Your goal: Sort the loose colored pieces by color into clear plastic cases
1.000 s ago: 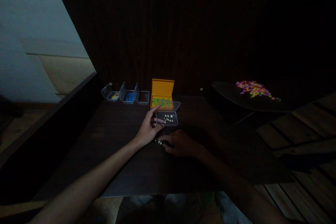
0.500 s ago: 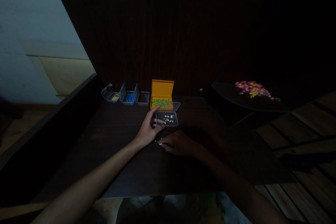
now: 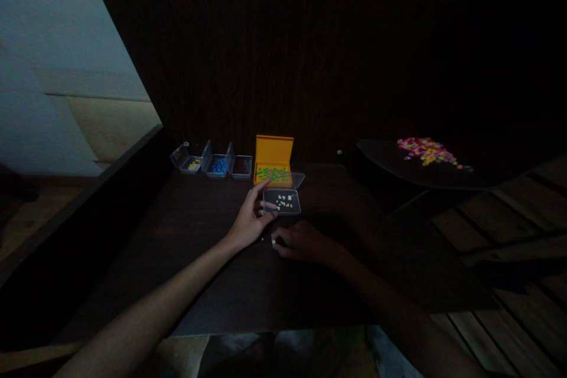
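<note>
My left hand (image 3: pixel 250 220) grips the left side of a small clear plastic box (image 3: pixel 295 211), its thumb at the near edge and index finger reaching toward the back. Several tiny pale pieces (image 3: pixel 284 203) lie scattered inside that box. Just in front of it, my right hand (image 3: pixel 303 241) is closed in a pinch low over the tabletop, with a small pale piece (image 3: pixel 273 242) showing at the fingertips. One more pale bit (image 3: pixel 262 239) rests on the dark table between the hands. Behind the box stands an opened yellow case (image 3: pixel 274 147) containing green pieces (image 3: pixel 273 174).
Three lidded clear boxes stand back left, with yellow pieces (image 3: pixel 194 163), blue pieces (image 3: pixel 218 166) and dark pieces (image 3: pixel 241 165). A pile of colourful beads (image 3: pixel 427 152) sits on a dark shelf at right. A raised dark board (image 3: pixel 88 207) borders the left side.
My right fingertips have drawn slightly right and curled in, picking up pale bits from the table. My left hand and the box have stayed in place.
</note>
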Demonstrator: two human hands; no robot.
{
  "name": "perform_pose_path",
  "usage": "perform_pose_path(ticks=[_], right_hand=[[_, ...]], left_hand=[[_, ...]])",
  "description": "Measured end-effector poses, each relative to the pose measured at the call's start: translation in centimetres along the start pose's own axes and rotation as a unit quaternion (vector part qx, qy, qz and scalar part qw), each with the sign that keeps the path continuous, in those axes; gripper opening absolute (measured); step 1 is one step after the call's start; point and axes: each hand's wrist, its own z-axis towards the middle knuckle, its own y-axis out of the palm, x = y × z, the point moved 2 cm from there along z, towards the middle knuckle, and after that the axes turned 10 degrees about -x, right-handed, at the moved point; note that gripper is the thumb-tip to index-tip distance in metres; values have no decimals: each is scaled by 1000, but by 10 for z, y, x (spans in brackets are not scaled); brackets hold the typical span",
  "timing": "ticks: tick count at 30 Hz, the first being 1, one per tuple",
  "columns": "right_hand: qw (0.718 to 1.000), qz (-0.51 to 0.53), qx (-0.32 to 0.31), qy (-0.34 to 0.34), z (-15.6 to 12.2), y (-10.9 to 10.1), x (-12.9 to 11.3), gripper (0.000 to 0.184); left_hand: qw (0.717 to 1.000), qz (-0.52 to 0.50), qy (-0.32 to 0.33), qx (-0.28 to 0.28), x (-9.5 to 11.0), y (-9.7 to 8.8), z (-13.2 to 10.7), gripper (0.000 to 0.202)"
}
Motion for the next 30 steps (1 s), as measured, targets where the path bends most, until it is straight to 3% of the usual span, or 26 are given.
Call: perform_pose_path(ticks=[23,30], right_hand=[[999,35,12,-24,-7,-5,5,19],[995,58,22,-77,-7,-5,6,21]], left_hand=[[1000,9,-6,-5,1,0,-1,77],[1000,8,4,-3,0,-1,0,74]])
